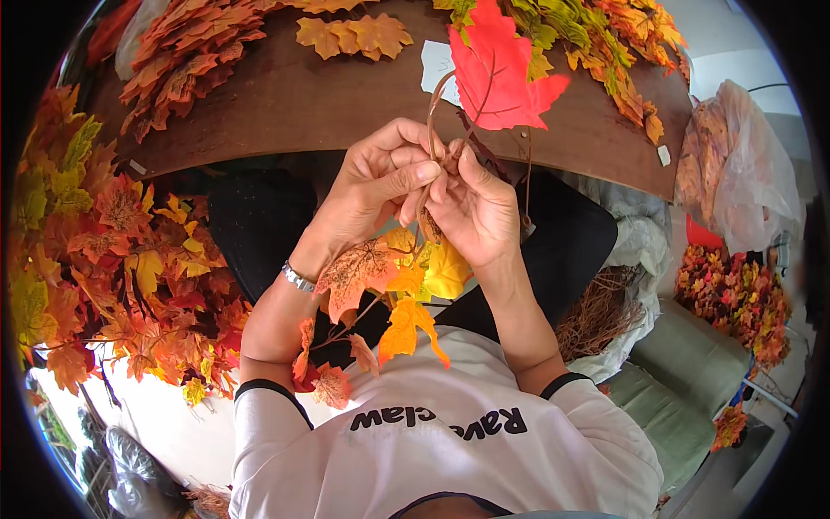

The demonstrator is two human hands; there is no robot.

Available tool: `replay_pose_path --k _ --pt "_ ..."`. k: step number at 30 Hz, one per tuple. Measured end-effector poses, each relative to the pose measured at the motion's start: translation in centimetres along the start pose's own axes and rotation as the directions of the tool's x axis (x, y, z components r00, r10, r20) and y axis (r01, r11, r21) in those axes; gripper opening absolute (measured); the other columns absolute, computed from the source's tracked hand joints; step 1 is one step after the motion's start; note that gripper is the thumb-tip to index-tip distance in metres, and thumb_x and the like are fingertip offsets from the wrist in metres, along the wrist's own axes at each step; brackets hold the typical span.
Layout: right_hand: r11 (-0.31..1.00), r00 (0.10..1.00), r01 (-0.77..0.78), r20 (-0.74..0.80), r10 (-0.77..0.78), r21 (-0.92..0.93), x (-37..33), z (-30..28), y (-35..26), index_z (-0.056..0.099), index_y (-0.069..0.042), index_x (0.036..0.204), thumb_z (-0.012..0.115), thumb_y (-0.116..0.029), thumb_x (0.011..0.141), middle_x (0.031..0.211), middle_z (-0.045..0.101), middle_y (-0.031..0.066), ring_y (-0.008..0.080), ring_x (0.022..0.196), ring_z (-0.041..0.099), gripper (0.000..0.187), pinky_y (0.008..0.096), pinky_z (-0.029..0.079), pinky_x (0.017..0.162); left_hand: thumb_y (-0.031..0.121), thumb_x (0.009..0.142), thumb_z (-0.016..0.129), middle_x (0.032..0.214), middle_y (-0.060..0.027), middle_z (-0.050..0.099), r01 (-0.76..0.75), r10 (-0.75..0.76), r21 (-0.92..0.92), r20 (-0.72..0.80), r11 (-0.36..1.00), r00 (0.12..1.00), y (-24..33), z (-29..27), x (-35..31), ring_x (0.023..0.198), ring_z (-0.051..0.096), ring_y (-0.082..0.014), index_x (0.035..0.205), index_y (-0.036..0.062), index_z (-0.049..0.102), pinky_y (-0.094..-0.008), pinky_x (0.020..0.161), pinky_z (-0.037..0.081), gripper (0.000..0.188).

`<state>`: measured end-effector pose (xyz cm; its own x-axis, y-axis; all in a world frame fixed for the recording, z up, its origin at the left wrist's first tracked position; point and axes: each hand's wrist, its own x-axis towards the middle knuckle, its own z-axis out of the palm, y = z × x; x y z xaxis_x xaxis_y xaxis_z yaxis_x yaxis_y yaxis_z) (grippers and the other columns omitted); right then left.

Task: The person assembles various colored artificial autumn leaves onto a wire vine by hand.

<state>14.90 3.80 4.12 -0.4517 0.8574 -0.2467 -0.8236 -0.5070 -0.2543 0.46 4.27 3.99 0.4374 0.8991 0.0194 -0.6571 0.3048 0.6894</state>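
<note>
Two bare hands meet in front of a brown bench's (pixel 363 99) near edge, over a seated worker's lap, gripping the brown stem (pixel 435 102) of what looks like an artificial autumn spray. The left hand (pixel 380 173) pinches it between thumb and curled fingers; the right hand (pixel 475 212) closes thumb and fingertips on the same stretch, the two sets of fingertips touching or nearly so.

One large red leaf (pixel 501 78) rises beyond the fingertips, away from the torso and nearer the right hand, overhanging the bench. A yellow leaf (pixel 447 270) and a speckled orange leaf (pixel 359 268) hang on the opposite side, toward the white shirt (pixel 432 385). Between them the stem's long axis runs roughly straight out from the body, bowing into a loop on the left hand's side. Exactly where each piece joins is hidden by the fingers.

Several containers ring the scene. At the right end of the bench, a clear plastic bag (pixel 761 182) bulges with orange-brown foliage. Beside the right forearm, a whitish plastic sack (pixel 644 251) lies open around a tangle of brown twigs (pixel 596 316). At lower left sits another clear bag (pixel 138 476), its contents impossible to tell.
</note>
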Motion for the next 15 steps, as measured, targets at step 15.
replay_pose_path --k 15 --pt "0.991 0.997 0.076 -0.012 -0.078 -0.105 0.02 -0.4 0.53 0.053 0.0 0.09 0.054 -0.009 0.083 0.073 0.057 0.0079 0.0162 0.064 0.056 0.011 0.029 0.045 0.06 0.008 0.082 0.058 0.068 -0.0058 0.059 -0.026 0.03 0.086 -0.047 0.996 0.998 -0.27 -0.08 -0.11 0.045 0.049 -0.0063 0.096 0.0028 0.047 -0.0162 0.04 0.032 0.019"
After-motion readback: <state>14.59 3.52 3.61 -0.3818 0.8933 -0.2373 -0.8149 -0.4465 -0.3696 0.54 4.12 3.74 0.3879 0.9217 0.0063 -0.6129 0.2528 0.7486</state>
